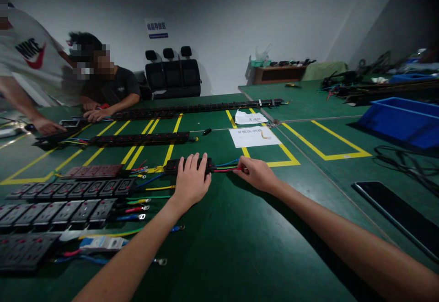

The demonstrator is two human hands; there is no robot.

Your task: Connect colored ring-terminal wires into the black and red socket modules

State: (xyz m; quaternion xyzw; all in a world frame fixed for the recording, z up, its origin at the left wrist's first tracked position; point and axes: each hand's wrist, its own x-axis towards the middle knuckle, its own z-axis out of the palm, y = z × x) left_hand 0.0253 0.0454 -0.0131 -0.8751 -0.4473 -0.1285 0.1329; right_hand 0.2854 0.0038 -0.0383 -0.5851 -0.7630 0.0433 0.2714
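My left hand (192,178) lies palm down on a short black socket module (170,166), its fingers spread over the top. Red, green and blue wires (224,168) run out of the module's right end. Their far ends reach my right hand (255,173), whose fingers are pinched around them; the fingertips hide the wire tips. Yellow leads (155,169) come out of the module's left end. Left of my left forearm lie several socket strips (73,189) with wires that end in metal ring lugs.
A phone (394,213) and black cables lie at the right, near a blue bin (404,121). White paper labels (255,137) lie beyond my hands. Two people work at the far left beside long black strips (144,139).
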